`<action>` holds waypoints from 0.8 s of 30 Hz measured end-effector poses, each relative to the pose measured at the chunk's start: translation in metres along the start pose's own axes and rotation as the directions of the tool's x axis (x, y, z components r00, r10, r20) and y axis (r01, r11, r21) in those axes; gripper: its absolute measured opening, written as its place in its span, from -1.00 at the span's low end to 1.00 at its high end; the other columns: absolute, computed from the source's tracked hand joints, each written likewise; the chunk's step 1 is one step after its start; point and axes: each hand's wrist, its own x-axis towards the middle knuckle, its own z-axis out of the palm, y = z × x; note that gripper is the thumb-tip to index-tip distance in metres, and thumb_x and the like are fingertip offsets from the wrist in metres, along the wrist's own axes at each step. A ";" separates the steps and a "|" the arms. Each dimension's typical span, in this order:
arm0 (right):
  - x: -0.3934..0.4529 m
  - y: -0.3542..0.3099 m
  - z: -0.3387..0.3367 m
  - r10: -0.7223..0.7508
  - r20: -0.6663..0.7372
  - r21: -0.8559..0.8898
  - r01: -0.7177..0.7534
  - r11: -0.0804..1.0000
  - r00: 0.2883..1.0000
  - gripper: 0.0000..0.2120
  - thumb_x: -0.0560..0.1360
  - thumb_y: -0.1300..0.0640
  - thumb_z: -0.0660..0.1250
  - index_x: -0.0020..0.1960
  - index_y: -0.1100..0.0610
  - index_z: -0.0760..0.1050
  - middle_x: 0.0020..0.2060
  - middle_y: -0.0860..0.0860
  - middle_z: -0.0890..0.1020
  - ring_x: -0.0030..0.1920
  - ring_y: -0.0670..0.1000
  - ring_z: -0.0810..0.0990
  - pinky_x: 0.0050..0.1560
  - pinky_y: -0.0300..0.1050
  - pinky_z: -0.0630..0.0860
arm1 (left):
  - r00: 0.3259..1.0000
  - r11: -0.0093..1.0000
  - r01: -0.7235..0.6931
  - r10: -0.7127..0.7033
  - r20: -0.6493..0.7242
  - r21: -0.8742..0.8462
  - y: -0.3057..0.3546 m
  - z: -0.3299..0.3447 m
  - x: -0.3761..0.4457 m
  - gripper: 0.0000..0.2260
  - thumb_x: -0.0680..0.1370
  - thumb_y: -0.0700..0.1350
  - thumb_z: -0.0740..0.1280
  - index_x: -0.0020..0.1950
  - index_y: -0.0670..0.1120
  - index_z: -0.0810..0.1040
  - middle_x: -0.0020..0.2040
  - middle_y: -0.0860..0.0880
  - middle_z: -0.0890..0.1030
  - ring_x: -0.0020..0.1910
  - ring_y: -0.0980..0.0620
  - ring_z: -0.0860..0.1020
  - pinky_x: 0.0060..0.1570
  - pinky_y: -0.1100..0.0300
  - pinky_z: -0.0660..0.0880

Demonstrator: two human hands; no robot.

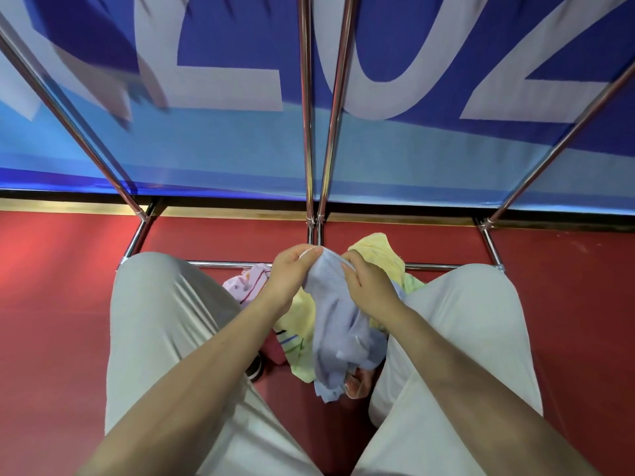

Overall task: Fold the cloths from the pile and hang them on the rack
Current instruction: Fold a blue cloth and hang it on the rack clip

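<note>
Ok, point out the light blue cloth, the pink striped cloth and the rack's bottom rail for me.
light blue cloth (338,324): head view, on its hanging middle below both hands.
pink striped cloth (249,283): head view, on its visible folds in the pile.
rack's bottom rail (433,267): head view, on the bare chrome bar.

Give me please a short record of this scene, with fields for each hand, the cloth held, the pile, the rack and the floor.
left hand: left hand pinches the top edge of the blue cloth
right hand: right hand grips the same edge, close beside the left
cloth held: blue cloth, hanging down crumpled, not yet folded
pile: pile of cloths on the floor between the knees, yellow and pink pieces visible
rack: metal rack, no cloth seen on its bars
floor: red floor
</note>
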 end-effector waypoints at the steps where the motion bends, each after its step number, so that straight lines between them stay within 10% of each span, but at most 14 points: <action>1: 0.001 0.003 0.000 0.004 -0.015 -0.026 -0.005 1.000 1.000 -0.83 0.62 0.15 0.08 0.13 0.14 0.40 -0.20 0.17 0.58 -0.20 0.18 0.53 -0.16 0.10 0.46 | 1.000 1.000 -0.003 0.003 -0.007 0.010 0.001 -0.001 0.001 -0.86 0.58 -0.14 0.32 -0.08 -0.14 0.65 -0.14 -0.04 0.65 -0.12 0.05 0.56 -0.08 0.16 0.49; 16: -0.003 0.035 -0.009 0.308 -0.001 0.346 -0.289 0.893 0.951 -0.72 0.60 0.16 0.23 -0.17 0.34 0.49 -0.30 0.14 0.47 -0.26 0.01 0.40 -0.27 -0.22 0.34 | 0.884 0.954 -0.002 -0.139 -0.447 -0.301 0.027 -0.057 0.018 -0.88 0.58 -0.11 0.29 -0.04 -0.08 0.61 -0.24 0.03 0.55 -0.26 0.08 0.44 -0.27 0.19 0.41; 19: 0.000 0.034 -0.020 0.409 -0.050 0.572 -0.310 0.760 0.911 -0.81 0.56 0.16 0.31 -0.15 0.27 0.52 -0.29 0.07 0.52 -0.29 -0.03 0.45 -0.34 -0.38 0.37 | 0.845 0.941 0.016 -0.192 -0.499 -0.337 0.027 -0.065 0.020 -0.88 0.58 -0.07 0.31 0.03 -0.06 0.61 -0.11 0.02 0.60 -0.08 0.03 0.53 0.11 0.02 0.52; 24: 0.004 0.040 -0.034 0.518 -0.059 0.929 -0.143 0.342 0.854 -0.93 0.53 0.21 0.36 -0.07 0.18 0.62 -0.09 0.11 0.64 -0.04 0.07 0.60 0.09 -0.05 0.50 | 0.814 0.941 0.052 -0.234 -0.532 -0.334 0.023 -0.068 0.021 -0.92 0.58 -0.05 0.32 -0.01 -0.01 0.58 -0.09 0.06 0.59 0.07 -0.03 0.53 0.22 -0.06 0.49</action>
